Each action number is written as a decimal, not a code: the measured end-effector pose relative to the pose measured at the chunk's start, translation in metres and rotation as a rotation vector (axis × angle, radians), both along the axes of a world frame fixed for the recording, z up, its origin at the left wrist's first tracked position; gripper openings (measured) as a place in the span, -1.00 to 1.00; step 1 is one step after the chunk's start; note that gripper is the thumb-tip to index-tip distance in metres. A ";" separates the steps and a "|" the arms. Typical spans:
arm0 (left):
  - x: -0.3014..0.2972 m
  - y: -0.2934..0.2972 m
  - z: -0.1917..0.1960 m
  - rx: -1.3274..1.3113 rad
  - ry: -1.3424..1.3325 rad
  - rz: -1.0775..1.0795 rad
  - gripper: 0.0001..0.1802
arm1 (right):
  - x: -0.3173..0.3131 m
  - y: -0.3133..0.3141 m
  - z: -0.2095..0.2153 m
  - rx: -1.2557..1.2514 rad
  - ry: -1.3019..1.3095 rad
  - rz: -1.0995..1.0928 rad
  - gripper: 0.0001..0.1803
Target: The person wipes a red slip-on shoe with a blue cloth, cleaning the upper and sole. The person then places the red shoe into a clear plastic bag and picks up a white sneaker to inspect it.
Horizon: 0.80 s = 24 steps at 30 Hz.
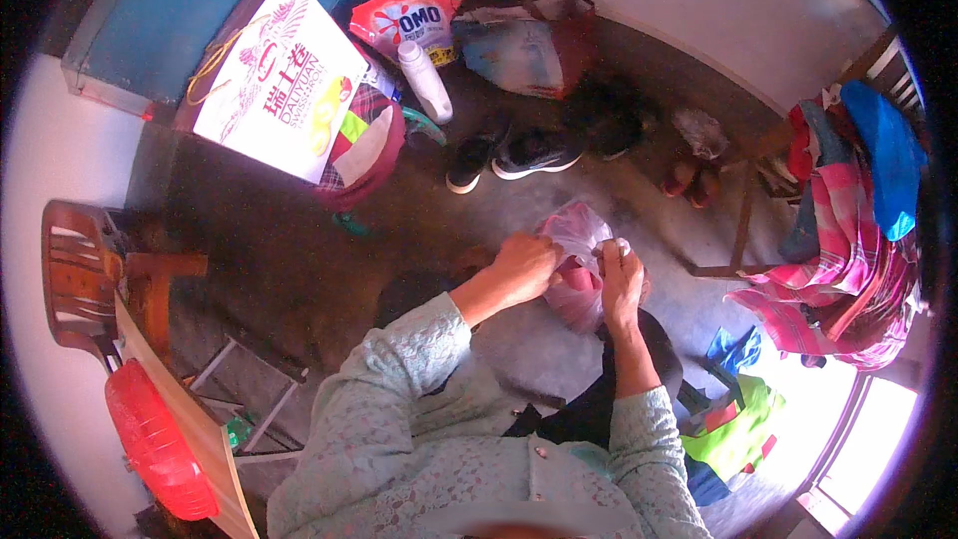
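Gripping the thin translucent pink plastic bag (577, 240), your left hand (523, 268) and right hand (621, 279) clench its neck, just below the black sneakers (514, 155).

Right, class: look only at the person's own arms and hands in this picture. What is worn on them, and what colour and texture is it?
Both arms wear long sleeves of pale grey-green lace with a fine patterned weave: the left sleeve and the right sleeve each end at the wrist. The left hand and right hand are bare: no gloves, and no rings or watch that I can make out.
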<state>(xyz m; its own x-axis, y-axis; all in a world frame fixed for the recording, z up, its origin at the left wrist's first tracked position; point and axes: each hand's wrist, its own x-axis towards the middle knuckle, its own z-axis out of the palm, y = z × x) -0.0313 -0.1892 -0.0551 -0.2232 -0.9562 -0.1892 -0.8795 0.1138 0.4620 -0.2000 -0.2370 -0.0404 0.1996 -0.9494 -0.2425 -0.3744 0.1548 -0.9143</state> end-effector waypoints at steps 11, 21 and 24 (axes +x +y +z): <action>0.097 -0.079 -0.082 0.253 -0.034 0.153 -0.53 | -0.009 0.003 0.042 0.069 -0.040 0.029 -0.76; 0.116 -0.112 -0.228 -0.151 -0.380 0.260 -0.47 | -0.021 0.004 0.027 0.291 0.049 0.072 -0.75; 0.110 -0.120 -0.252 -0.129 -0.394 0.296 -0.44 | -0.018 0.003 0.024 0.365 0.138 0.075 -0.73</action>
<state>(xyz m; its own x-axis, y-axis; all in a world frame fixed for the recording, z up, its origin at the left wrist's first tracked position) 0.0787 -0.3090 -0.3069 0.1259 -0.9887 -0.0808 -0.9873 -0.1328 0.0873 -0.2175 -0.2338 -0.0168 0.2073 -0.7799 -0.5905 -0.5125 0.4276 -0.7447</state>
